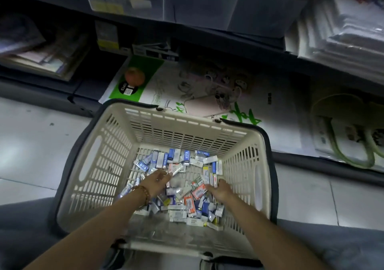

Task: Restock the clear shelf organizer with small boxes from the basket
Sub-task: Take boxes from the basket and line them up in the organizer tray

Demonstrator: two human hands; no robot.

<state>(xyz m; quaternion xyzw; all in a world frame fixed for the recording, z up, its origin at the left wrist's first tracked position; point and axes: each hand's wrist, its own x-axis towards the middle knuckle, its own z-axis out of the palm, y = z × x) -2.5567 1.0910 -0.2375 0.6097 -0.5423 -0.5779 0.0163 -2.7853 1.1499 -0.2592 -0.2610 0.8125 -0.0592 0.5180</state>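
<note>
- Head view: the left hand (158, 181) and the right hand (220, 190) are both lowered into the basket (116, 136), which is set on the floor (31, 145).
- The left fingertips are laid against the end of a pale box (176, 168); a pinch cannot be confirmed. The right fingers are curled down among the boxes by the right wall, and whether anything is held cannot be told.
- Boxes of one kind are best gathered a few at a time, long faces aligned, so that none is dropped over the rim.
- The small boxes (182, 195) are heaped loosely across the basket's bottom, mostly white and blue, some orange, flat or tilted. They are judged light and easily crushed.
- The clear organizer (199, 5) is seen on the shelf (207, 30) above, well apart from the basket and blurred.
</note>
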